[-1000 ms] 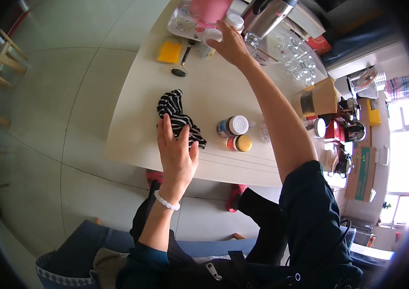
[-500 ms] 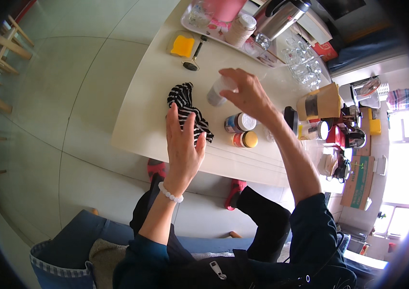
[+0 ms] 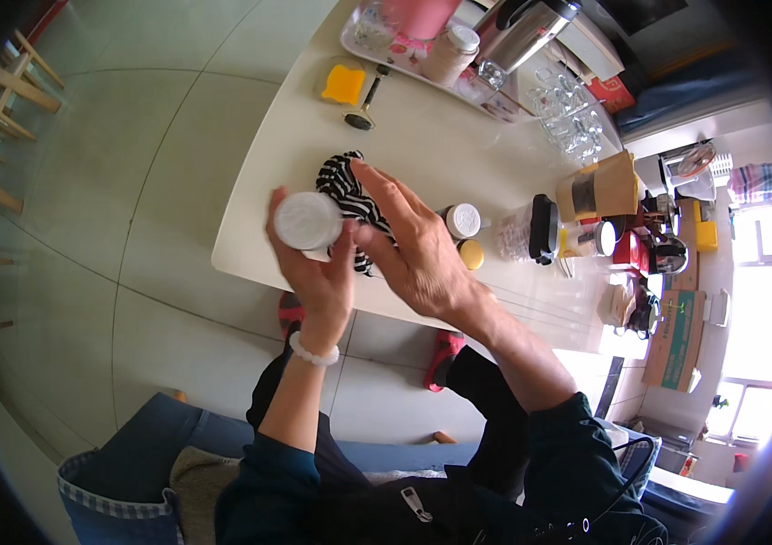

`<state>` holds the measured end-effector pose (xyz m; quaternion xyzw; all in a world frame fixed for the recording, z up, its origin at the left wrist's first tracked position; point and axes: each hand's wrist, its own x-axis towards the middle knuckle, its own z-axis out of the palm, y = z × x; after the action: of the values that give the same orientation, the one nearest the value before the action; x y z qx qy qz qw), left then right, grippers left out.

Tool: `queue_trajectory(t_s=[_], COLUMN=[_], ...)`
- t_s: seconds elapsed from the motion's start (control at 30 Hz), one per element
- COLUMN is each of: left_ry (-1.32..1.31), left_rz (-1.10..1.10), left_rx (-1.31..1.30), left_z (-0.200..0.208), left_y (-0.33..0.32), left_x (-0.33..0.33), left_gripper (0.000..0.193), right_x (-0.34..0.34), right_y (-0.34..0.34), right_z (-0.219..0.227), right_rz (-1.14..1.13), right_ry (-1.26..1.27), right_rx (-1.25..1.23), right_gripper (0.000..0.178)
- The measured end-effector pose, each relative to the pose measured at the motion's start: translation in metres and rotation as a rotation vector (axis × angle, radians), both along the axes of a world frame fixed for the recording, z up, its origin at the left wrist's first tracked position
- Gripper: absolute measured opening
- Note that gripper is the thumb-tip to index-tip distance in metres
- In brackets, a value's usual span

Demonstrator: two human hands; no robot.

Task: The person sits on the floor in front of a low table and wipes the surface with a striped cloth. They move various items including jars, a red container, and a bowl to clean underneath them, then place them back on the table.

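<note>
My left hand (image 3: 320,283) is wrapped round a jar with a round white lid (image 3: 308,221), lid facing up, raised above the table. Just to its right, my right hand (image 3: 422,250) has its fingers stretched out and holds nothing. Its thumb tip comes close to the left thumb; whether they touch I cannot tell. Beneath both hands lies a crumpled black-and-white striped cloth (image 3: 342,179), partly covered by them. Right of my right hand stand a white-lidded jar (image 3: 463,221) and a yellow-lidded jar (image 3: 470,254), both partly hidden.
At the back, a floral tray (image 3: 413,68) carries a white-lidded container (image 3: 451,54) and a steel thermos (image 3: 531,36). A facial roller (image 3: 363,109) lies beside a yellow square item (image 3: 343,84). Rightward are a black-lidded clear jar (image 3: 522,232), a brown paper bag (image 3: 599,188) and several glasses (image 3: 572,113).
The jar that was by my right hand is now in my left, moved left and nearer. My right hand has come left beside it, over the striped cloth.
</note>
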<state>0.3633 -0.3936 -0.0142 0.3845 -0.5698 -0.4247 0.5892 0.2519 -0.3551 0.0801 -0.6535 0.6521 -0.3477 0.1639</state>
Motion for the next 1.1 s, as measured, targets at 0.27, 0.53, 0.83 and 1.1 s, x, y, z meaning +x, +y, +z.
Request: queue_trajectory(t_s=[0.27,0.53,0.83,1.1], left_ry=[0.180,0.107,-0.102,-0.167], left_rz=[0.066,0.023,-0.031,-0.087], left_rx=[0.144,0.137,0.199,0.198], left_z=[-0.003,-0.009,-0.006,-0.005], left_y=[-0.010,-0.013,-0.011,-0.011], left_x=[0.013,0.020,0.028,0.020], left_gripper=[0.054,0.060,0.071,0.071], right_x=[0.008,0.030,-0.099,-0.158], right_y=[-0.024,-0.035,-0.139,-0.171], right_z=[-0.111,-0.133,-0.136,-0.143], right_rz=[-0.077,-0.569,-0.505,-0.257], right_ry=[0.414,0.363,0.368,0.527], right_rx=[0.134,0.140,0.321,0.317], right_gripper=[0.050,0.055,0.060,0.053])
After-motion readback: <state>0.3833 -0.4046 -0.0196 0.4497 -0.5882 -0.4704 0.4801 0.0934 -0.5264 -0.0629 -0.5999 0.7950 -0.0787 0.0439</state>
